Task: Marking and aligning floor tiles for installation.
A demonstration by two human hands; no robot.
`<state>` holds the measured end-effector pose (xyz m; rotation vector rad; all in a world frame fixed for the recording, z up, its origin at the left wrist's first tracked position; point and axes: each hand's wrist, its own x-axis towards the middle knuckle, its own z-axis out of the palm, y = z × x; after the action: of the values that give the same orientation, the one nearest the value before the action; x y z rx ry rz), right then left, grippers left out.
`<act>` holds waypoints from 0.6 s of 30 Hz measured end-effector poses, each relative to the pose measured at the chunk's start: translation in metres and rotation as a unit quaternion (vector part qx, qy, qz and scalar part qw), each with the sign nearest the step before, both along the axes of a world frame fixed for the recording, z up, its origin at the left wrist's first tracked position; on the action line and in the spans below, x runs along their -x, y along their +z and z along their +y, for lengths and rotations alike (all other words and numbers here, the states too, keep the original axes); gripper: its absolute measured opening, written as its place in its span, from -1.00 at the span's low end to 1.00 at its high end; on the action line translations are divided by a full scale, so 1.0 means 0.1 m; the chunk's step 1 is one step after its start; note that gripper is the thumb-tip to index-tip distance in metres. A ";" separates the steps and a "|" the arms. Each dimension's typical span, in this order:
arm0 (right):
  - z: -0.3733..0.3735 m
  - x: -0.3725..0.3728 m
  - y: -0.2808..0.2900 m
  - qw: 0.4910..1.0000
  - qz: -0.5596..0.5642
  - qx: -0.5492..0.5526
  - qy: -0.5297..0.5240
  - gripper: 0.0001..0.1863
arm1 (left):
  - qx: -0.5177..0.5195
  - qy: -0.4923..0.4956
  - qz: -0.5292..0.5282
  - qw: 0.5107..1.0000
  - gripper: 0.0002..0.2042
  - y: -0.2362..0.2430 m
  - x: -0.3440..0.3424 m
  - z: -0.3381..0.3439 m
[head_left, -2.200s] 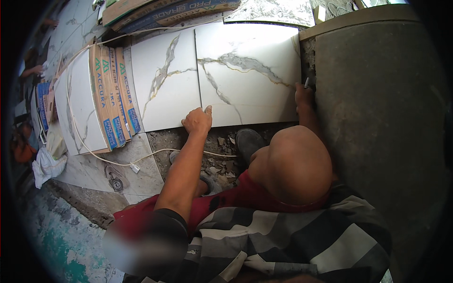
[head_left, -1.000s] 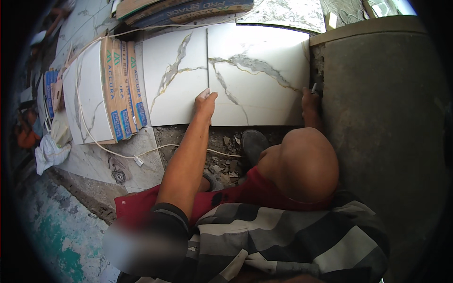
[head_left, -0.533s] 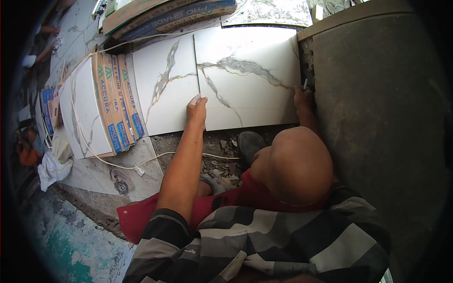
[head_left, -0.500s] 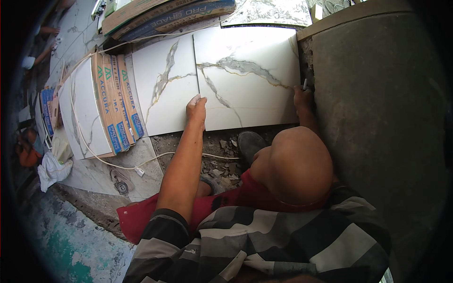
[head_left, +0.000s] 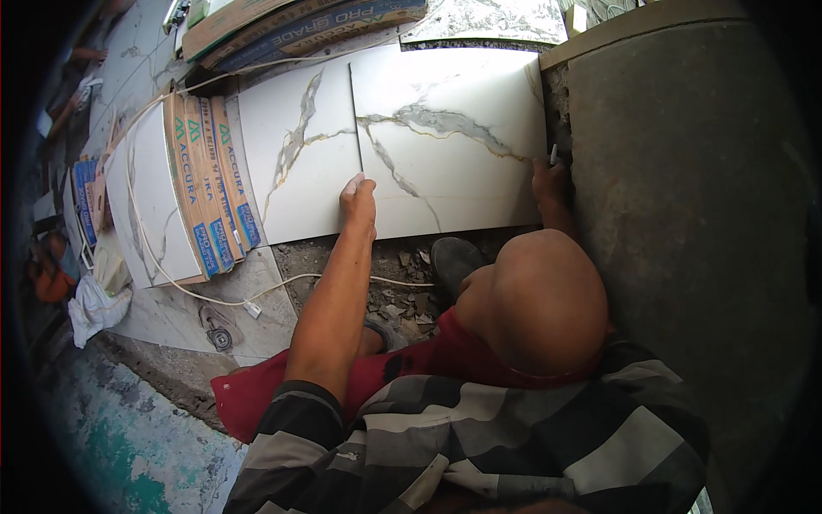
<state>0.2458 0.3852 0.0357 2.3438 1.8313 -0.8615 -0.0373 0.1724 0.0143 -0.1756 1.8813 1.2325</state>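
A large white marble-look tile [head_left: 454,94] with grey and gold veins lies before me, its left edge overlapping the neighbouring marble-look tile [head_left: 265,111]. My left hand [head_left: 358,204] is closed on its near left corner, thumb along the edge. At its right edge, near the corner, my right hand [head_left: 550,182] is closed, fingers partly hidden in shadow. A slim white pen [head_left: 554,155] sticks up from that hand, beside the tile's edge.
Boxed tiles [head_left: 210,176] stand at left, more boxes [head_left: 308,34] at the back. A pale cable [head_left: 184,293] crosses the floor. Rubble [head_left: 398,304] lies by my shoe [head_left: 456,264]. A grey concrete slab [head_left: 676,214] fills the right. Another person's arm [head_left: 64,116] shows far left.
The tile and both my hands have shifted very slightly to the right in view; my grip looks the same. At far left, the other person's hand has moved a little.
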 end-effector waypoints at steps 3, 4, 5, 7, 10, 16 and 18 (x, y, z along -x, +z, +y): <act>-0.01 0.00 0.03 1.000 0.004 -0.009 -0.004 -0.40 | 0.007 -0.002 0.009 1.000 -0.37 0.01 -0.02 -0.01; -0.01 0.00 0.04 1.000 0.004 -0.006 -0.004 -0.40 | 0.011 -0.001 0.009 1.000 -0.38 0.02 -0.02 -0.02; -0.02 0.00 0.04 1.000 -0.001 -0.009 -0.006 -0.40 | 0.012 -0.003 0.007 1.000 -0.38 0.03 -0.02 -0.02; -0.02 -0.01 0.05 1.000 0.004 -0.007 0.004 -0.41 | 0.012 -0.001 0.009 1.000 -0.38 0.04 -0.02 -0.02; -0.03 -0.02 0.05 1.000 0.002 -0.010 0.005 -0.42 | 0.009 -0.002 0.007 1.000 -0.38 0.05 -0.03 -0.03; -0.02 -0.04 0.00 1.000 -0.006 -0.011 0.002 -0.43 | 0.003 0.001 0.006 1.000 -0.38 0.06 -0.03 -0.02; -0.02 -0.05 -0.02 1.000 -0.015 -0.011 0.007 -0.44 | 0.006 0.000 0.007 1.000 -0.38 0.08 -0.03 -0.02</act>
<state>0.2508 0.3833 0.0336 2.3398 1.8537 -0.8045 -0.0339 0.1701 0.0224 -0.1742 1.9007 1.2256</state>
